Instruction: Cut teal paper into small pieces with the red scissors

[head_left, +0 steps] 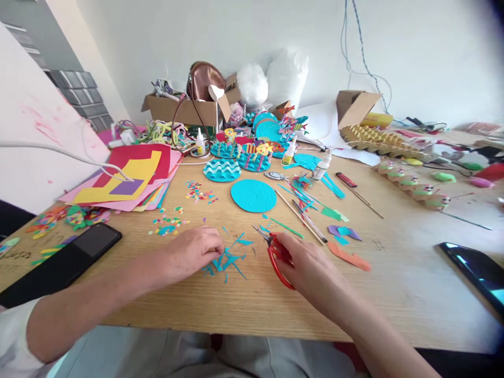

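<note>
Desk point(177, 311), pale wall point(129, 42) behind; three bottles point(200, 143) toward its back edge. Nearer its front edge, right hand point(305, 257) has its grip curled round one pair of scissors point(270, 240); left hand point(192, 249) bunches at blue scraps point(227, 260), hold unclear.

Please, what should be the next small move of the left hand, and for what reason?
Probably the left hand should gather the blue paper scraps into a tighter pile: they lie loosely scattered at its fingertips, some spreading toward the red-handled scissors that the right hand holds.
</note>
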Motion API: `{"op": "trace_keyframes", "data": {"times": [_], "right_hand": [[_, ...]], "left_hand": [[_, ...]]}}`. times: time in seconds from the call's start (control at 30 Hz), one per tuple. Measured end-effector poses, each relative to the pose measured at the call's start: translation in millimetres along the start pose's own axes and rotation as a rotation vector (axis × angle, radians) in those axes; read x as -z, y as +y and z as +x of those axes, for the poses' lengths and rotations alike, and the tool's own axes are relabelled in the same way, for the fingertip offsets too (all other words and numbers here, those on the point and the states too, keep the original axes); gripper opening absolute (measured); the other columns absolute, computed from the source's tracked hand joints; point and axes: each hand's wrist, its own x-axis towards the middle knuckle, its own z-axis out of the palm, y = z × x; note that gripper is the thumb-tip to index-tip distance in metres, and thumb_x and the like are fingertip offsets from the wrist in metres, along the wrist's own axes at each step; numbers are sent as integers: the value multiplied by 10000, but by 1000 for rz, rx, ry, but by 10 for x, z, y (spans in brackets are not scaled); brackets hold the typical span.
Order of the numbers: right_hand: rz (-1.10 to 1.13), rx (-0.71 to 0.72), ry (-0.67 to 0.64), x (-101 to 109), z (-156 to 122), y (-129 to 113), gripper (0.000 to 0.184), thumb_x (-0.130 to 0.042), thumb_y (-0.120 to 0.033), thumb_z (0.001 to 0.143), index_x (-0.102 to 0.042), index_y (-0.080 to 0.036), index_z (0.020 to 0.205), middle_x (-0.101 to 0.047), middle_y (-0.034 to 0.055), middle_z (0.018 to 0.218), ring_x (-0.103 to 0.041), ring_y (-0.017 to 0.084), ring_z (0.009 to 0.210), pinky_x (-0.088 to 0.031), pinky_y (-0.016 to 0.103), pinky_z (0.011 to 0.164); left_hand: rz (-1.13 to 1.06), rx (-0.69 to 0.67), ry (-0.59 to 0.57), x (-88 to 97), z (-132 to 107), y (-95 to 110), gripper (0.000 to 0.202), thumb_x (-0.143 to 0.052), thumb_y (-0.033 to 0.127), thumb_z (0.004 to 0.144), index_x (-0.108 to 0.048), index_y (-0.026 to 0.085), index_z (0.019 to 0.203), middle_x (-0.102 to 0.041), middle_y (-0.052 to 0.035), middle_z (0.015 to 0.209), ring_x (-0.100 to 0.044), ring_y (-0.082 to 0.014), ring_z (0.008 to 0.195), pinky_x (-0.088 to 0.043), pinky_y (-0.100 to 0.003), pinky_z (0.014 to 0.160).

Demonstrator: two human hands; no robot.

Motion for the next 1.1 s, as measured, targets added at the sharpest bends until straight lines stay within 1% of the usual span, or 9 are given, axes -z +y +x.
{"op": "trace_keyframes", "data": {"times": [0.1, 0.23, 0.3, 0.43, 0.57, 0.83, 0.93, 1.03, 1.1], "right_hand": [[33, -7, 24, -13, 141, -11, 135, -459, -154, 779, -548, -182, 877, -618, 19, 700, -520, 126, 596, -267, 214, 492], [11, -4, -66, -55, 336, -84, 117, -502, -171, 751, -554, -172, 856, -630, 31, 719, -515, 130, 601, -248, 214, 483], [-9, 22, -80, -95, 413, -123, 129, -505, -189, 758, -562, -172, 872, -647, 47, 780, -537, 141, 643, -257, 216, 495], [-61, 65, -112, -162, 511, -190, 162, -472, -189, 793, -579, -161, 911, -663, 80, 882, -580, 170, 750, -303, 226, 552], [-83, 57, -145, -162, 544, -232, 191, -469, -183, 797, -583, -141, 944, -670, 107, 896, -594, 201, 789, -318, 240, 570], [-89, 35, -139, -156, 536, -206, 141, -458, -200, 796, -578, -156, 856, -665, 86, 834, -587, 176, 723, -306, 227, 530], [-86, 25, -109, -149, 539, -181, 146, -445, -219, 803, -566, -161, 860, -662, 75, 818, -585, 170, 700, -301, 226, 518], [-99, 64, -75, -170, 541, -179, 156, -440, -228, 809, -560, -167, 888, -666, 69, 836, -595, 171, 725, -310, 227, 532], [-115, 84, -65, -208, 535, -198, 160, -448, -230, 808, -558, -166, 905, -669, 76, 861, -603, 176, 747, -316, 231, 544]], "left_hand": [[66, -38, 24, -9, -18, -4, 218, -430, 124, 825, -636, 180, 778, -630, -19, 781, -556, -155, 777, -385, -247, 688], [125, 69, 72, -29, -42, -28, 215, -469, 191, 819, -568, 170, 629, -563, 6, 628, -522, -141, 608, -359, -235, 548], [123, 69, 93, -47, -62, -56, 195, -450, 184, 829, -580, 175, 684, -588, 0, 675, -542, -148, 647, -381, -244, 579], [78, 34, 182, -85, -107, -119, 246, -400, 124, 833, -581, 213, 974, -632, -22, 944, -567, -170, 872, -413, -287, 765], [42, 52, 187, -76, -129, -129, 210, -409, 170, 840, -611, 200, 890, -641, -32, 898, -568, -179, 878, -411, -299, 802], [-51, 144, 189, -53, -111, -8, 182, -439, 186, 811, -611, 201, 753, -639, 5, 740, -573, -150, 693, -400, -246, 640], [-69, 177, 207, -60, -97, 34, 229, -396, 138, 808, -614, 207, 815, -661, -1, 786, -590, -161, 739, -409, -255, 668], [-56, 130, 240, -67, -74, 58, 290, -358, 69, 792, -606, 182, 892, -658, -35, 881, -589, -171, 819, -418, -273, 730], [-42, 97, 236, -80, -58, 70, 279, -361, 67, 795, -608, 167, 877, -649, -45, 871, -585, -173, 816, -423, -277, 735]]}}
